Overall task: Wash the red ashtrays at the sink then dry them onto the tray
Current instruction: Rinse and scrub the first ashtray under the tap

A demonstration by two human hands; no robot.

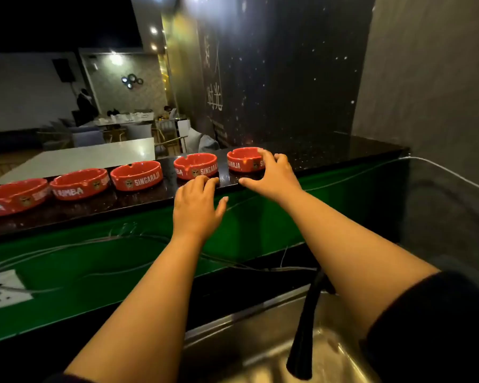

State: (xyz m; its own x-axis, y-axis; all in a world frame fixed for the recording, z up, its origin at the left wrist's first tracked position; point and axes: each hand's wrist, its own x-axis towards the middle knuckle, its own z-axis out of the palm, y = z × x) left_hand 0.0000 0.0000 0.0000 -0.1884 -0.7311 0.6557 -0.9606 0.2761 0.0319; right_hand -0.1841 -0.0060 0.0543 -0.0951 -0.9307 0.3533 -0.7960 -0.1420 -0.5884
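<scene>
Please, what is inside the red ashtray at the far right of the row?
The visible part of the rightmost ashtray's red inside looks empty. The right hand covers its right part, fingers over the rim, so that portion cannot be seen.

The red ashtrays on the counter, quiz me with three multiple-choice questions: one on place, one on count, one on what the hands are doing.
1. Where do the red ashtrays stand?
A. in the sink
B. in a row on the dark counter
C. on a tray

2. How many ashtrays show?
A. three
B. five
C. eight

3. What does the right hand touch?
A. the rightmost ashtray
B. the black faucet
C. nothing

Answers: 1 B, they line the dark counter above the sink. 2 B, five sit side by side. 3 A, its fingers curl over the rim of the rightmost ashtray, while the left hand is open near the counter edge.
</scene>
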